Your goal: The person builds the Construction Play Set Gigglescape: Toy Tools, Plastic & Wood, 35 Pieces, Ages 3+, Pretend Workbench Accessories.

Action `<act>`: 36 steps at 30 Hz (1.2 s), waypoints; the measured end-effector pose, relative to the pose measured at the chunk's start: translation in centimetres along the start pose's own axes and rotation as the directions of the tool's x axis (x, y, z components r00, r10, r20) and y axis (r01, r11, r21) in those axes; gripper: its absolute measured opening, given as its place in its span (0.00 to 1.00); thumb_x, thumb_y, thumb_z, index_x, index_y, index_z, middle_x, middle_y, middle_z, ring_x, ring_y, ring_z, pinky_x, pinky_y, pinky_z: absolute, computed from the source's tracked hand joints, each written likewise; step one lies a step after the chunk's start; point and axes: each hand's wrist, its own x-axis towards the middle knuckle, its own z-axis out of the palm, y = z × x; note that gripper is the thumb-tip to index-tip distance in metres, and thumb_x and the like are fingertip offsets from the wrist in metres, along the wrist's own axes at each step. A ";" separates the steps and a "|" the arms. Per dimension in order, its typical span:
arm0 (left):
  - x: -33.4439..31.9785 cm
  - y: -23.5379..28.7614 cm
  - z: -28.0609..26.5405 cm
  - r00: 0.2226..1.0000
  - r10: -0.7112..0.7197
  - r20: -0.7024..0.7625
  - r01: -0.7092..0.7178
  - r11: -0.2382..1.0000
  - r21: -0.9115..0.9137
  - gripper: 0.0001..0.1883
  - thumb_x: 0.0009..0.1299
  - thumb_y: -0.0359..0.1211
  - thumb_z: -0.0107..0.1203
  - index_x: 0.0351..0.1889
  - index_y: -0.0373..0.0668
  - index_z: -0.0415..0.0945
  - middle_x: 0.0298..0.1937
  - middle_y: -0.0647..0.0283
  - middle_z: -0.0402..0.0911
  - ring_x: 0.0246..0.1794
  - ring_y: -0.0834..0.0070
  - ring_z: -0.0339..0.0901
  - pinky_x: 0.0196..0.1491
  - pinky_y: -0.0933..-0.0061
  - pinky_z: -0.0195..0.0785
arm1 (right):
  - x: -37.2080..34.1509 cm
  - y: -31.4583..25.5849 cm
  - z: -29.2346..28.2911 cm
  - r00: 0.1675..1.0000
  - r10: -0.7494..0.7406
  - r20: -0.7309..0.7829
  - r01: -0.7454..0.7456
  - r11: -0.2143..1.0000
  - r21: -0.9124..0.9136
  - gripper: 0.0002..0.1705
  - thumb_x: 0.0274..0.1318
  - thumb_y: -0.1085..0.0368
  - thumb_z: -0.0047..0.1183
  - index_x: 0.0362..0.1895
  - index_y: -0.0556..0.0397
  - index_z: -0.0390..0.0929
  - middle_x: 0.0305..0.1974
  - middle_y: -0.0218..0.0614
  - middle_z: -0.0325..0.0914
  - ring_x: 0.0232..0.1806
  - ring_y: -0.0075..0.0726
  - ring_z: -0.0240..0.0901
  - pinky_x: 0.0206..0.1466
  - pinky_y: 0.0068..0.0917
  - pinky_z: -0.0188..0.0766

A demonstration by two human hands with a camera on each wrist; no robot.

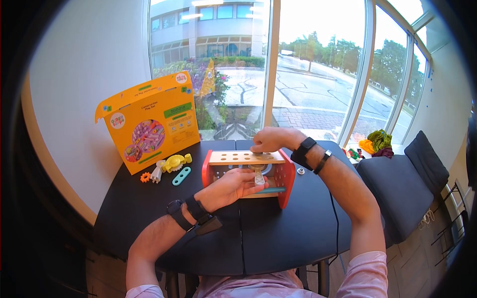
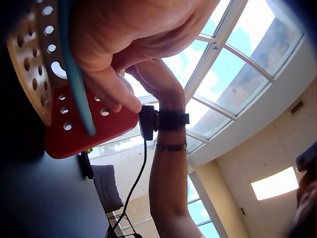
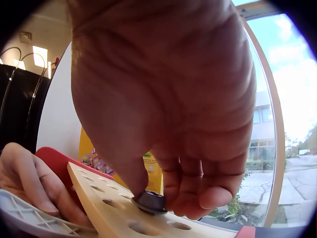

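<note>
The toy workbench [image 1: 218, 157] stands on the table, with red side panels and a pale wooden top board [image 3: 106, 210] pierced by holes. Above that board, my right hand [image 1: 271, 140] pinches a dark grey toy screw [image 3: 150, 202] between thumb and fingers, right at one of the holes. My left hand [image 1: 233, 185] reaches in at the front, below the top board, and holds a whitish lattice-ribbed piece [image 1: 259, 178]. In the right wrist view the same ribbed piece [image 3: 37, 215] shows along the board's near edge. A teal bar [image 2: 79, 84] crosses the bench beside my left hand.
A yellow toy box [image 1: 144, 116] stands at the back left. Before it lie an orange gear [image 1: 145, 177], yellow and white parts, and a teal strip with holes [image 1: 182, 176]. A small pale round part [image 1: 300, 171] lies right of the bench. A cable [image 1: 336, 223] runs down the table's right side.
</note>
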 end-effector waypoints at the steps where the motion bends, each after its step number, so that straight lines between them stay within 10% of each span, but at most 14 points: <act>1: 0.0 0.0 0.0 1.000 0.002 0.002 -0.002 1.000 -0.002 0.18 0.92 0.30 0.45 0.73 0.28 0.66 0.63 0.45 0.82 0.64 0.57 0.87 0.64 0.71 0.88 | -0.1 -0.1 0.1 1.000 0.018 0.003 -0.018 1.000 0.012 0.33 0.74 0.39 0.52 0.47 0.58 0.90 0.42 0.53 0.90 0.45 0.59 0.87 0.49 0.52 0.78; 9: 0.0 -0.1 0.0 1.000 0.005 0.012 -0.004 1.000 -0.017 0.18 0.92 0.30 0.44 0.73 0.28 0.66 0.63 0.44 0.82 0.65 0.56 0.87 0.65 0.70 0.88 | 0.2 0.1 0.6 0.989 0.115 0.098 -0.121 0.991 0.059 0.47 0.74 0.28 0.42 0.53 0.63 0.90 0.51 0.59 0.90 0.57 0.67 0.86 0.61 0.55 0.79; 36: 0.0 0.0 -0.1 1.000 -0.005 0.029 0.006 0.999 -0.034 0.19 0.91 0.30 0.44 0.75 0.28 0.65 0.65 0.46 0.81 0.67 0.57 0.85 0.66 0.71 0.88 | -0.7 -0.8 -0.3 0.994 0.079 0.073 -0.085 0.993 0.087 0.44 0.75 0.30 0.42 0.56 0.59 0.90 0.59 0.57 0.88 0.63 0.65 0.83 0.65 0.53 0.78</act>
